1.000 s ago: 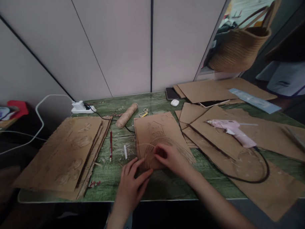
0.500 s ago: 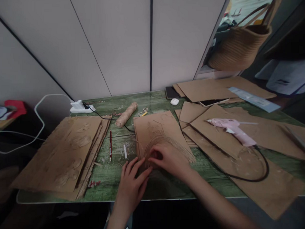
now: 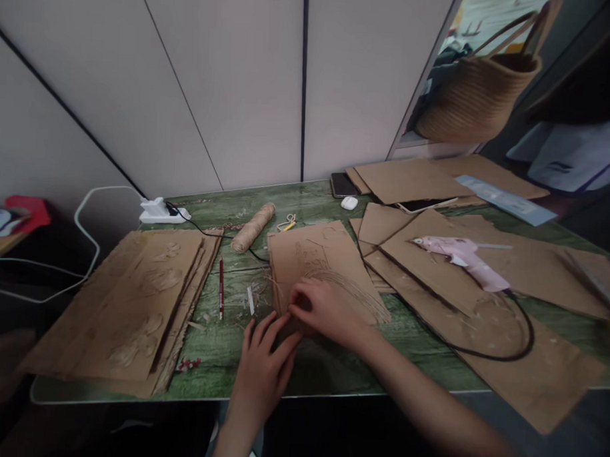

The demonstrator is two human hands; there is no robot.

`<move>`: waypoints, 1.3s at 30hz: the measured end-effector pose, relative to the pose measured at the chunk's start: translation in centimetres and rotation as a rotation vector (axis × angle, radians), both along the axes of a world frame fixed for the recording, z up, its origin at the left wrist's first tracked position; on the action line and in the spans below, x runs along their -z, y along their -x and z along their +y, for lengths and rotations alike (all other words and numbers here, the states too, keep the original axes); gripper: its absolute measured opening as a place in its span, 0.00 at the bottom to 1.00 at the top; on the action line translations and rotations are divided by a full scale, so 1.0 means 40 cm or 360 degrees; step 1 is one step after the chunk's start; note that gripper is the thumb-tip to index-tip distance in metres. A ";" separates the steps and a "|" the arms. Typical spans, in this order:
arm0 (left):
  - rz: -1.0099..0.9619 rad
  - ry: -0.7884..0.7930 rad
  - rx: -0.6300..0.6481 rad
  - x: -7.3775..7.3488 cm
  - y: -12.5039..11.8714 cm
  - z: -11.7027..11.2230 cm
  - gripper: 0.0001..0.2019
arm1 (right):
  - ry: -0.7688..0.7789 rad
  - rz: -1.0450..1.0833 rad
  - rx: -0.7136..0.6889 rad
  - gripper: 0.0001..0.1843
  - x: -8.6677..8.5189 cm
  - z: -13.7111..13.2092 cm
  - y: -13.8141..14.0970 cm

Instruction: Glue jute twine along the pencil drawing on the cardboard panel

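The cardboard sheet point(image 3: 334, 239) in the middle bears raised line patterns. Thin strands of twine point(image 3: 365, 297) curve across its lower right and run in behind my right hand. At the sheet's lower left, my right hand point(image 3: 322, 309) is closed, thumb and forefinger pinched on the twine; the pinched bit is too fine to see clearly. My left hand point(image 3: 263, 360) is open, fingers spread, its fingertips at the sheet's near left corner beside the right fingertips. A spool of twine point(image 3: 253, 228) lies beyond the sheet to the left.
A pink glue gun point(image 3: 459, 255) with a black cord rests on cardboard pieces point(image 3: 538, 263) at right. Stacked cardboard point(image 3: 118, 282) lies left, near a red pencil point(image 3: 221, 289). A power strip point(image 3: 163, 212), a phone point(image 3: 343, 184) and a white case point(image 3: 349, 203) sit at the back.
My right hand has shifted slightly left, and the loop of twine that arched above it now lies lower toward the sheet. My left hand stays nearly in place.
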State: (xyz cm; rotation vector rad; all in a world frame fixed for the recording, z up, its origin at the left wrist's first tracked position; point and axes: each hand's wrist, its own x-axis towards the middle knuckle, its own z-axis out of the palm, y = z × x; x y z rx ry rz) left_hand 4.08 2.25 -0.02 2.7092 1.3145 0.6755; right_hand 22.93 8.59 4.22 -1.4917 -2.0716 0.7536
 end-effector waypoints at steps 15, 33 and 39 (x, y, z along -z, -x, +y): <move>-0.0012 0.0013 0.0004 0.003 0.002 0.001 0.20 | 0.0033 -0.0060 -0.0077 0.01 0.010 0.013 0.020; 0.0000 0.0039 0.0026 0.005 0.003 0.001 0.18 | 0.0061 -0.0106 -0.0134 0.08 -0.007 -0.008 -0.017; -0.0015 0.0033 -0.0005 0.004 0.003 0.000 0.20 | -0.0030 -0.0128 -0.0193 0.02 -0.002 0.000 0.000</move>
